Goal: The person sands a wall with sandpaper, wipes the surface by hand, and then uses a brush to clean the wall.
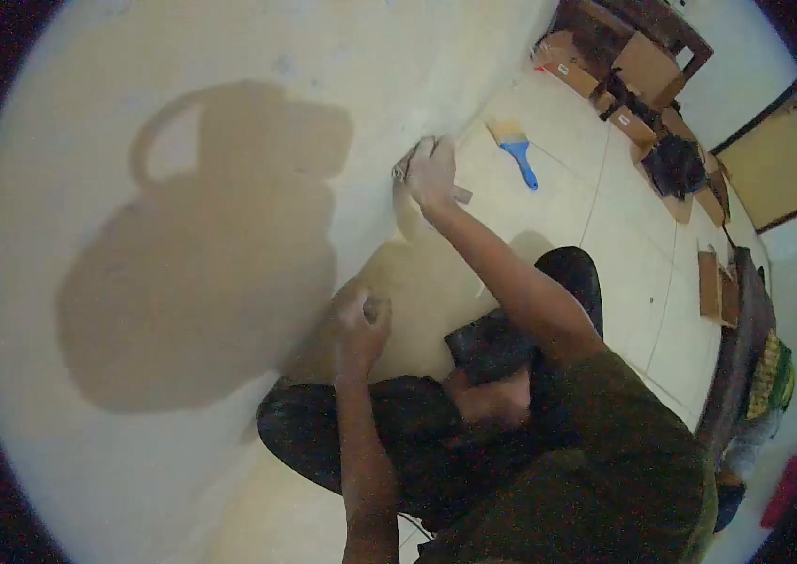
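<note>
Fingers of right hand (429,171): curled together, apparently clamped on a small greyish piece (400,171); material cannot be told.
Greyish piece: at the foot of the pale wall (361,56), mostly hidden by the hand; contact with the wall cannot be told.
Brown stub (462,195): shows just beside the right hand; whether joined to the piece is unclear.
Left hand (359,318): fingers curled, dark gap at the thumb side; cannot tell if it holds anything.
Step in hand: seems to be handwork low along the wall.
Next move calls for: likely a steady grip and room along the wall's foot.
Blue-handled paintbrush (521,162): on the tiled floor (563,221), near the right hand.
Cardboard boxes (650,68): well apart, beyond the brush.
In the way: folded legs (398,399) close to the wall; large shadow (229,244) dims it.
</note>
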The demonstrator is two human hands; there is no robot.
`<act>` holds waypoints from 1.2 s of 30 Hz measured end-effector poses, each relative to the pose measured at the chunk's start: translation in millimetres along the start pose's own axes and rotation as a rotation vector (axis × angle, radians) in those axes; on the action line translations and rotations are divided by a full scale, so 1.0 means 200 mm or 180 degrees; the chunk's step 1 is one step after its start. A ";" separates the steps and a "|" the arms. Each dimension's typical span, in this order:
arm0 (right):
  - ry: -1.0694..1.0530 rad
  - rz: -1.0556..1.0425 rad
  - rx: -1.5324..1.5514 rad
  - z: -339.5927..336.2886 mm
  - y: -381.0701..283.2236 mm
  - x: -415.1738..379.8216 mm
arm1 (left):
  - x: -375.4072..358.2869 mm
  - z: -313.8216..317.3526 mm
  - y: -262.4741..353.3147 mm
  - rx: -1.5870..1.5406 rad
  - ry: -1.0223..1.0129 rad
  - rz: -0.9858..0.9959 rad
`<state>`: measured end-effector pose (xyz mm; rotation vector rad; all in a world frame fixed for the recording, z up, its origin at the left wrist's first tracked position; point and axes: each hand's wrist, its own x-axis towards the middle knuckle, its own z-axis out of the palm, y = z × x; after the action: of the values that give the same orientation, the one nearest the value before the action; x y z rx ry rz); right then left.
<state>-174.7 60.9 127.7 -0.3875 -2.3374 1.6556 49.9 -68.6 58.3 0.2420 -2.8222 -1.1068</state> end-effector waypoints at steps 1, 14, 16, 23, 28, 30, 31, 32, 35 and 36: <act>0.0178 -0.0033 -0.0199 0.03 0.02 0.04 | -0.01 -0.01 0.01 -0.0096 -0.0111 -0.0112; -0.0106 -0.0074 -0.0992 0.05 0.22 0.35 | 0.01 0.00 0.02 -0.0358 -0.0162 -0.0184; -0.0052 0.0121 -0.0568 0.06 0.17 0.30 | 0.03 0.02 -0.01 -0.0479 -0.0136 -0.0194; -0.0376 -0.0349 -0.1338 -0.06 0.14 0.21 | 0.02 0.07 -0.04 -0.0387 -0.0254 -0.0193; -0.0196 0.0511 -0.0144 0.07 0.23 0.31 | 0.01 0.08 -0.02 -0.0311 -0.0034 -0.0038; -0.0173 0.0404 -0.0445 0.01 0.17 0.28 | 0.01 0.06 -0.04 -0.0243 -0.0029 -0.0034; -0.0160 0.0374 -0.0536 -0.01 0.15 0.26 | 0.02 0.06 -0.03 -0.0226 -0.0100 -0.0146; -0.0133 0.0392 -0.0519 -0.03 0.13 0.23 | 0.02 0.06 -0.01 -0.0224 -0.0174 -0.0245; 0.0039 0.0063 -0.0419 0.10 0.23 0.34 | 0.04 0.13 -0.07 -0.0417 0.0090 0.0068; 0.0090 -0.0027 -0.0415 0.10 0.26 0.31 | 0.02 0.12 -0.04 -0.0296 -0.0107 -0.0133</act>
<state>-236.0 81.8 74.6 -0.4229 -2.4300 1.4884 44.1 -59.5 35.6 0.2781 -2.7978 -1.2586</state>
